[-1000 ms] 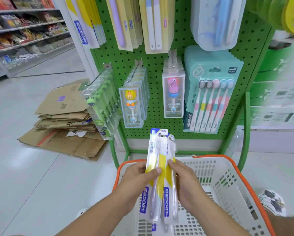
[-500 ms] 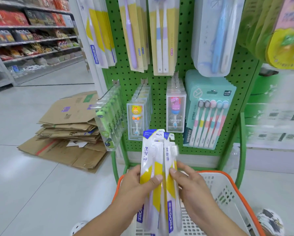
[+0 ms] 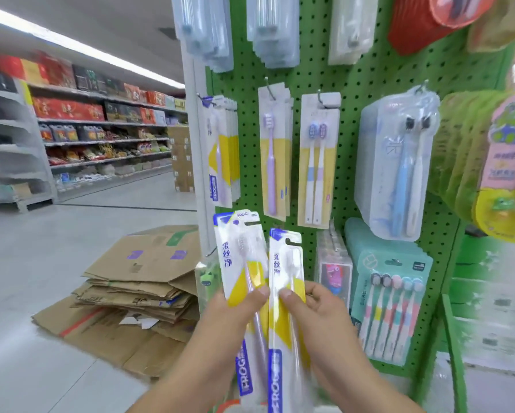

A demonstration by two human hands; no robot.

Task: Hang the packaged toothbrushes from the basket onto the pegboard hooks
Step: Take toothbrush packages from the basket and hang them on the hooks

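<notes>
The fingers (image 3: 260,292) of the left hand (image 3: 235,311) are curled round a packaged toothbrush (image 3: 241,263), with the thumb pressed on its yellow front; the fingers of the right hand (image 3: 315,311) pinch a second packaged toothbrush (image 3: 284,293) in the same way, thumb on the front and the other fingers behind the card. Both packs stand nearly upright, side by side, their edges touching or almost touching near the two thumbs; the left pack is a little higher than the right one. Each pack has a blue corner on top and a hanging slot, and a blue brand strip low down; the lower ends are blurred. The packs are held in front of the green pegboard (image 3: 348,79), below its middle row; they are not on any hook. Just above the left pack hangs a row of similar white and yellow packs (image 3: 220,156) at the left edge of the board; beside it hang a purple toothbrush pack (image 3: 272,150) and a twin pack (image 3: 317,162); farther right is a clear case (image 3: 396,165) with a blue and a white brush. Low on the right hangs a teal multi-pack (image 3: 390,305). On the floor at the left lies a pile of flattened cardboard (image 3: 137,287); behind it stand store shelves (image 3: 101,138).
</notes>
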